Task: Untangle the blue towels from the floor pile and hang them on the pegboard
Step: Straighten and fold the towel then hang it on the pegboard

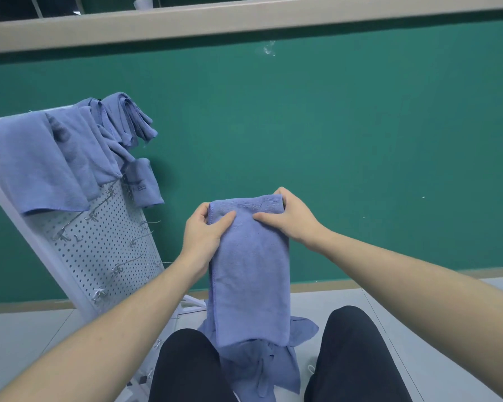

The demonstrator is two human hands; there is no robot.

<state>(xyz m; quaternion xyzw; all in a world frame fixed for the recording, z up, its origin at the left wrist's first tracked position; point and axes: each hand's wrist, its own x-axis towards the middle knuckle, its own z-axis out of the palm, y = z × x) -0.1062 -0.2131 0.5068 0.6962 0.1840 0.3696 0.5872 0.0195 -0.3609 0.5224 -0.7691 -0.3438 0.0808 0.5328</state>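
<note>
— Right of the pegboard, what's held?
— A folded towel; left hand and right hand fingers clench its top edge.
— Others?
— Towels drape the pegboard; a pile lies below.

We can read only one bit of lettering: the ending "…NESS", stitched tone on tone into a small blue towel hanging at the right edge of the pegboard. The letters before it are hidden in a fold. We find no other readable text.
</note>
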